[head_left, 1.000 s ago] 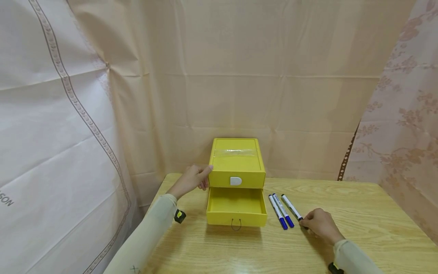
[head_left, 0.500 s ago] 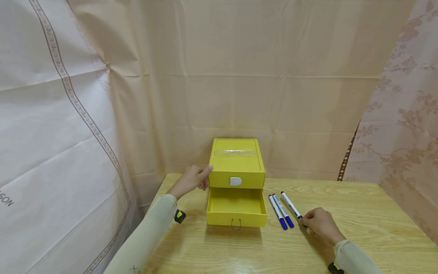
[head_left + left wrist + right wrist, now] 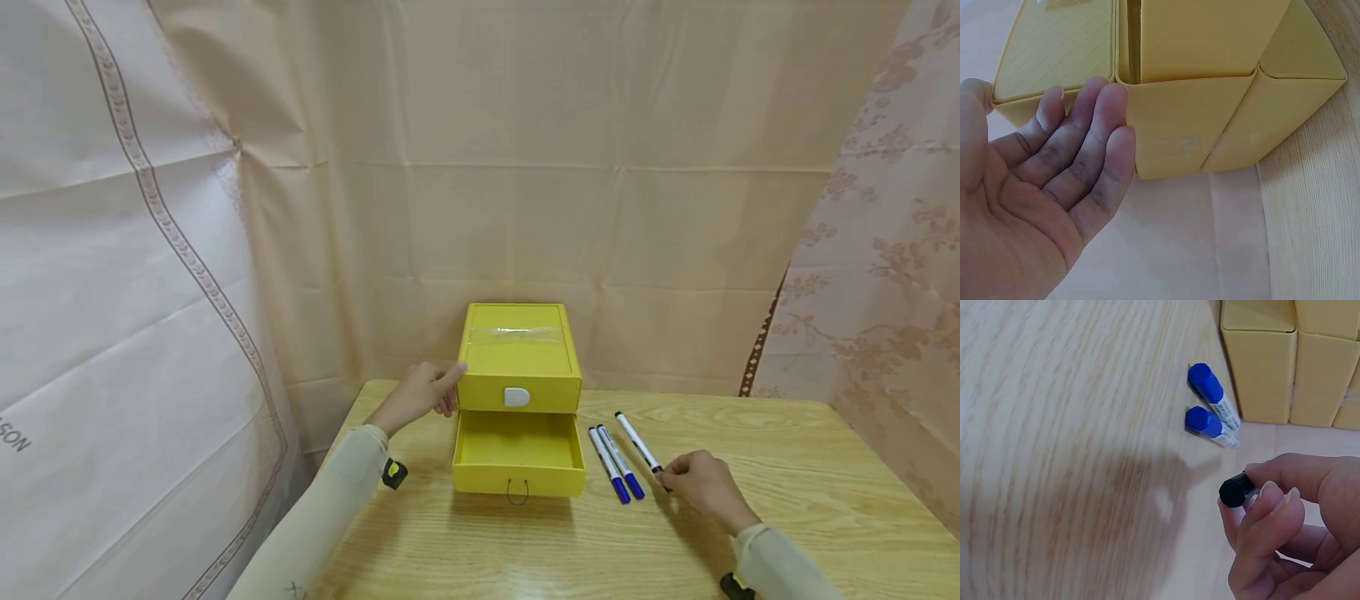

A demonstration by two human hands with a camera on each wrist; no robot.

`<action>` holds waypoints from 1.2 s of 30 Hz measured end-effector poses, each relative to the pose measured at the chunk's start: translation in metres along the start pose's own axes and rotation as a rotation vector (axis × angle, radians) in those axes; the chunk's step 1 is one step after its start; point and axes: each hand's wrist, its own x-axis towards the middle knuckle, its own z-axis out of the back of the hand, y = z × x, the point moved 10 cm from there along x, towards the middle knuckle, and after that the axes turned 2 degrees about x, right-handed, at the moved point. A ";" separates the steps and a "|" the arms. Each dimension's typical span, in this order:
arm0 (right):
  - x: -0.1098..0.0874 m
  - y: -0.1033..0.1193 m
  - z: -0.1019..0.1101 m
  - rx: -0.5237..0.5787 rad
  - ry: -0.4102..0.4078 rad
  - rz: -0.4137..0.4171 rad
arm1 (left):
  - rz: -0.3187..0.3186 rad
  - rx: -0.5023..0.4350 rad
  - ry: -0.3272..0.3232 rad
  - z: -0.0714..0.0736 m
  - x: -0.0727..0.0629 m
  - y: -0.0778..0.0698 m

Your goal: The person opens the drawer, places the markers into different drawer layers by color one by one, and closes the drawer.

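Observation:
A yellow drawer cabinet [image 3: 517, 342] stands on the table, its lower drawer [image 3: 517, 480] pulled out and its upper drawer closed. At the cabinet's left front corner, my left hand [image 3: 418, 396] touches the top edge with the thumb. Its loosely extended fingers [image 3: 1094, 134] rest against the side wall. On the right, my right hand [image 3: 703, 486] pinches a white marker [image 3: 634, 437] by its black cap [image 3: 1233, 493]. In the right wrist view the cap end appears raised above the table. Left of it lie two blue-capped markers [image 3: 617, 462], side by side.
A wooden table [image 3: 795, 467] carries everything. Beige cloth [image 3: 510, 167] hangs behind the cabinet, with a white sheet [image 3: 127, 333] on the left and a floral one [image 3: 892, 275] on the right. A thin loop handle [image 3: 517, 493] hangs from the lower drawer's front.
The black-capped marker has shifted slightly away from me in my right hand, its far end moving back. The left hand, cabinet and blue-capped markers stay where they were.

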 end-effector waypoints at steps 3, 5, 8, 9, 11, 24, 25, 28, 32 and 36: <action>-0.002 0.004 0.001 0.018 -0.006 0.010 | 0.002 0.007 -0.002 0.000 0.000 0.000; -0.003 0.006 0.002 0.032 -0.007 0.016 | 0.002 0.004 -0.001 0.000 0.001 0.001; -0.004 0.009 0.002 0.043 -0.008 0.016 | -0.001 -0.006 0.003 -0.001 0.001 0.001; -0.004 0.009 0.003 0.047 -0.007 0.016 | -0.001 -0.007 0.003 -0.001 0.001 0.001; -0.005 0.010 0.003 0.047 -0.007 0.020 | -0.002 -0.006 0.003 -0.001 0.001 0.001; -0.009 0.022 0.009 0.062 -0.002 0.032 | 0.012 -0.007 0.002 -0.002 0.002 0.003; -0.010 0.023 0.009 0.063 0.001 0.031 | 0.012 -0.006 0.001 -0.002 0.002 0.003; -0.012 0.027 0.010 0.061 0.010 0.021 | 0.012 -0.003 0.001 -0.002 0.002 0.002; -0.013 0.033 0.011 0.052 0.004 0.027 | 0.007 0.011 -0.002 -0.001 0.002 0.003; -0.014 0.038 0.012 0.052 -0.005 0.038 | 0.006 0.014 -0.006 0.000 0.002 0.004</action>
